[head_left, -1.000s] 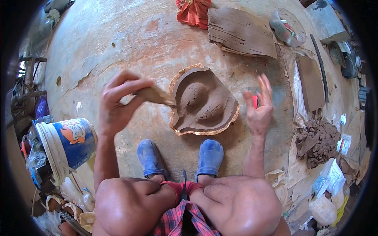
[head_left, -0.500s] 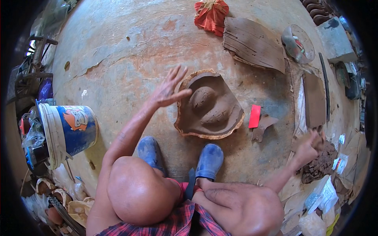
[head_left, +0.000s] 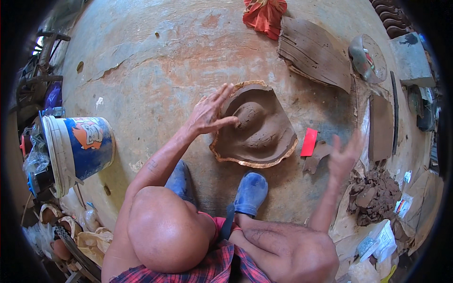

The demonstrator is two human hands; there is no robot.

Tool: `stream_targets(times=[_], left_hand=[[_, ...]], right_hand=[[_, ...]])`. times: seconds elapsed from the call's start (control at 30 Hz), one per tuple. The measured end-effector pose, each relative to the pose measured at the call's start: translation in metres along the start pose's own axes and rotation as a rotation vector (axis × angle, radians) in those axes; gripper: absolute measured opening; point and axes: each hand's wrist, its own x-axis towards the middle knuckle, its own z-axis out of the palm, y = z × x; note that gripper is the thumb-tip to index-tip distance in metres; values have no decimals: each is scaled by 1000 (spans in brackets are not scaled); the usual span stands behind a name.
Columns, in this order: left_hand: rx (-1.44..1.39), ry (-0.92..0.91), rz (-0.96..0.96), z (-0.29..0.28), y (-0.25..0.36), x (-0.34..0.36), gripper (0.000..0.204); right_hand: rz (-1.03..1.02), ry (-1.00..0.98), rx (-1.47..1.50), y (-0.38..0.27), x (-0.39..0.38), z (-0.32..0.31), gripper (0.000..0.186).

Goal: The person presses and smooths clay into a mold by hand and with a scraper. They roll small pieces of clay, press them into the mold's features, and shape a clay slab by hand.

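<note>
1. Clay mould (head_left: 257, 129): brown, shield-shaped, with a raised rim and a rounded hump inside; flat on the stained concrete floor (head_left: 155, 61), just ahead of the two blue shoes (head_left: 250, 193).
2. Left hand (head_left: 207, 113): fingers spread and loose, grasping nothing; fingertips touching the wet clay on the mould's left rim and inner wall.
3. Right hand (head_left: 343, 155): raised above the floor to the right of the mould, blurred, fingers open, nothing clasped; apart from the mould.
4. Red flat scraper (head_left: 309, 142): on the floor just beside the mould's right edge, between the mould and the right hand, next to a small clay scrap (head_left: 317, 158).
5. Heap of raw clay lumps (head_left: 375, 195): on the floor to the right, below and beyond the right hand.
6. Blue and white bucket (head_left: 78, 148): to the left, well apart from the mould, among bags and clutter.
7. Large clay slab (head_left: 314, 54): beyond the mould toward the top right, with a red cloth (head_left: 264, 14) just beside it at the top edge.
8. Second, narrower clay slab (head_left: 380, 127): on the far right, beyond the scraper.
9. Bare knees and a red checked cloth at the lower edge, one blue shoe on each side of the middle.
</note>
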Motion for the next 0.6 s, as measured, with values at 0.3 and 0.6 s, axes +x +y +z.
stream_targets(times=[0.3,0.6], left_hand=[[132,-146,2,-6,14,18,91],[-160,108,-74,19,18,46,73]], right_hand=[[-393,-421,524,-166,45,95,62],[-546,-641,704,-177,73,143,53]])
